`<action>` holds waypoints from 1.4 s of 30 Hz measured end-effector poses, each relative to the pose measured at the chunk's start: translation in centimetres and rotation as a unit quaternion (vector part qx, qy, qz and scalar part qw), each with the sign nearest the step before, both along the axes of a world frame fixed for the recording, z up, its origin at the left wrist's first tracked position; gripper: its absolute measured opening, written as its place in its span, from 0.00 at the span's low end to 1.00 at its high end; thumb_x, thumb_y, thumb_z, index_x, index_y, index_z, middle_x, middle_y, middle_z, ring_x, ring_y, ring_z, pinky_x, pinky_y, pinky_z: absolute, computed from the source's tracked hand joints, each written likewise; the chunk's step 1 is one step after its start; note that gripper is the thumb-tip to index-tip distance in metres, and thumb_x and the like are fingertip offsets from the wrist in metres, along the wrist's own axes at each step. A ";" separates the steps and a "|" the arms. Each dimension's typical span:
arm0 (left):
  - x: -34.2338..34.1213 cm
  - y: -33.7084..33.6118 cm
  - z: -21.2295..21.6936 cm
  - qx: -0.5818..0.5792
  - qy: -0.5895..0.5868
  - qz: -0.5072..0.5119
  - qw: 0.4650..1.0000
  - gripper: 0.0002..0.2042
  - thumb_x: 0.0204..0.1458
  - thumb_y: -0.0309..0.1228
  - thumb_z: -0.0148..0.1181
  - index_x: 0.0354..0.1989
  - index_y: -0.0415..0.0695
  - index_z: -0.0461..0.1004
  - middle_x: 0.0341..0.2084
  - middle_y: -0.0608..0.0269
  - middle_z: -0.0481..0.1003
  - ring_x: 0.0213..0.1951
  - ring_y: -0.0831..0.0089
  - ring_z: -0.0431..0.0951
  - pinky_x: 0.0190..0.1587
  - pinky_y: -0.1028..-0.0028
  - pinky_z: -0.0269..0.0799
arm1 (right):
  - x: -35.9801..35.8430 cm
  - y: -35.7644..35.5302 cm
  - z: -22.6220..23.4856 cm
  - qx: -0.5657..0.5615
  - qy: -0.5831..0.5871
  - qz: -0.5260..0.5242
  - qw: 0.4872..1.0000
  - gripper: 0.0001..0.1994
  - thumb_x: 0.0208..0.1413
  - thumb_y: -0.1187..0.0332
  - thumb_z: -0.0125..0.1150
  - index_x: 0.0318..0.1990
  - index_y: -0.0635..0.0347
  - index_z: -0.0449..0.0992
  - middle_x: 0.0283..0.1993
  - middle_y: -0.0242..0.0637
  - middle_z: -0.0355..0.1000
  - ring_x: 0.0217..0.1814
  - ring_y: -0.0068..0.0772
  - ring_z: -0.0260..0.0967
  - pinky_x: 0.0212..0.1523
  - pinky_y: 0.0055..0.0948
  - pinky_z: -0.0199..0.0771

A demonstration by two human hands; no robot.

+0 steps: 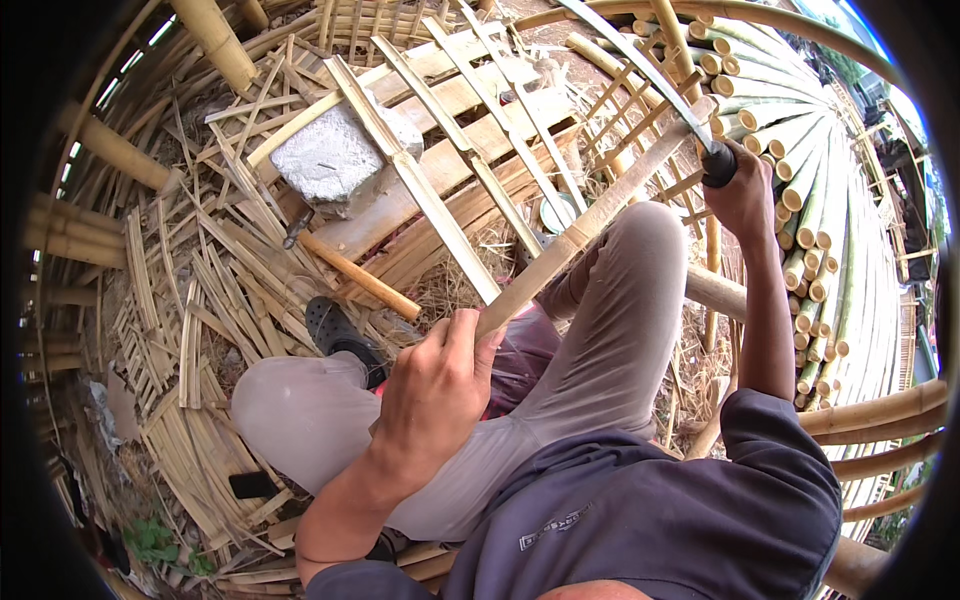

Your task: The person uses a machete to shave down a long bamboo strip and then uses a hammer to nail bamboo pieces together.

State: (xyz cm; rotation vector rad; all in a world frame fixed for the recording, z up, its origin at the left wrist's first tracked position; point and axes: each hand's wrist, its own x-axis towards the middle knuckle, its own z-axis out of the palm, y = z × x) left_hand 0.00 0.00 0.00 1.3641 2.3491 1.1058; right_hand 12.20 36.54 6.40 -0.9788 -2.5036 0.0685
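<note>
Pale bamboo makes up the slat (588,224) I have stretched slantwise across my feed, from in front of the seated person's near knee up towards the pole stack. The left hand (428,395) is closed on its lower end, thumb and fingers pinching it. The right hand (742,190) is wrapped around the black handle (718,165) of a long, curved blade (660,80), which crosses the slat close to its upper end; from here I cannot tell whether the edge touches it.

Beyond the knees I see several split bamboo strips (415,190) leaning side by side over wooden planks (450,165). A rough, whitish concrete block (325,158) rests on the planks, just beside the leftmost strip. Nearer to me, a hammer (360,276) lies with its wooden handle pointing towards the left hand, well apart from it. A dark clog (338,328) shows beside the left knee. Loose bamboo offcuts (205,310) litter the ground on the left, with a flat black rectangular object (253,485) among them. On the right I have a big stack of bamboo poles (800,200), their cut ends facing the person.
</note>
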 end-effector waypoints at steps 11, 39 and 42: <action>0.4 -0.9 0.9 -0.034 -0.018 0.001 0.999 0.11 0.63 0.32 0.55 0.37 0.34 0.69 0.25 0.41 0.74 0.28 0.40 0.76 0.29 0.52 0.69 | 2.8 3.3 -2.6 -0.015 0.013 -0.052 0.998 0.13 0.43 0.71 0.62 0.38 0.62 0.80 0.33 0.51 0.78 0.38 0.52 0.78 0.42 0.42 0.74; -1.4 2.7 0.8 -0.017 -0.151 0.001 0.988 0.20 0.69 0.36 0.44 0.30 0.32 0.74 0.16 0.45 0.70 0.23 0.49 0.72 0.28 0.56 0.67 | 4.3 -0.7 -5.3 -0.132 0.099 0.107 0.981 0.11 0.40 0.70 0.68 0.31 0.63 0.76 0.22 0.36 0.70 0.23 0.29 0.68 0.30 0.29 0.69; -1.3 3.0 0.9 -0.015 -0.150 -0.003 0.989 0.20 0.68 0.36 0.45 0.29 0.32 0.73 0.20 0.40 0.74 0.27 0.41 0.77 0.31 0.52 0.70 | 2.8 -3.7 -4.6 -0.145 0.085 0.182 0.969 0.10 0.38 0.72 0.65 0.32 0.64 0.77 0.23 0.41 0.73 0.24 0.37 0.73 0.31 0.32 0.72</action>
